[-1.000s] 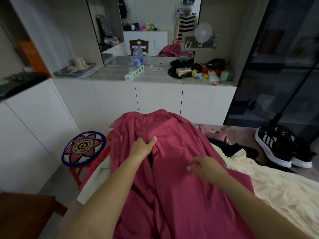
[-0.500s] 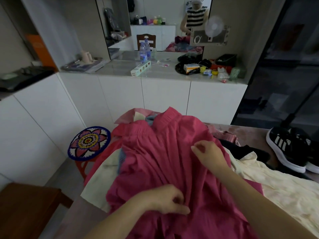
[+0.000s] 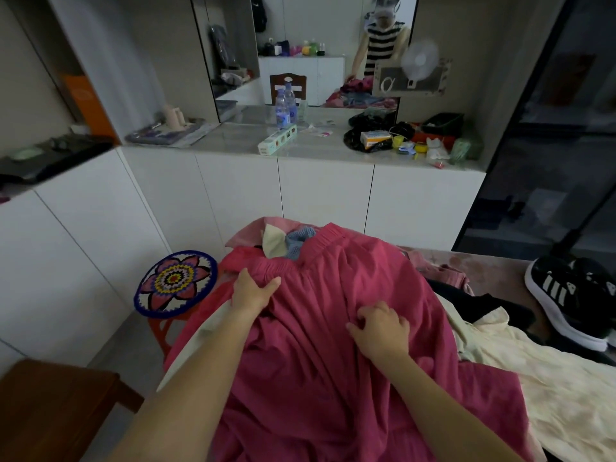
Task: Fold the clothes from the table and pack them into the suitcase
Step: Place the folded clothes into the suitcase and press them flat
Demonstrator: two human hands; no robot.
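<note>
Two hands work the pink skirt (image 3: 350, 271) draped over clothes on the table (image 3: 493, 268). The left hand (image 3: 253, 291) presses flat beneath the waistband (image 3: 333, 238), anchoring it, while the right hand (image 3: 380, 328) pinches a crease with curled fingers, likely straightening it.

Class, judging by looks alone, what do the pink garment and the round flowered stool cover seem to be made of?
Pink garment: thin, matte woven cloth, perhaps cotton; it falls in soft creases. Stool cover: likely crocheted yarn, matte, with stitched rings of colour.
</note>
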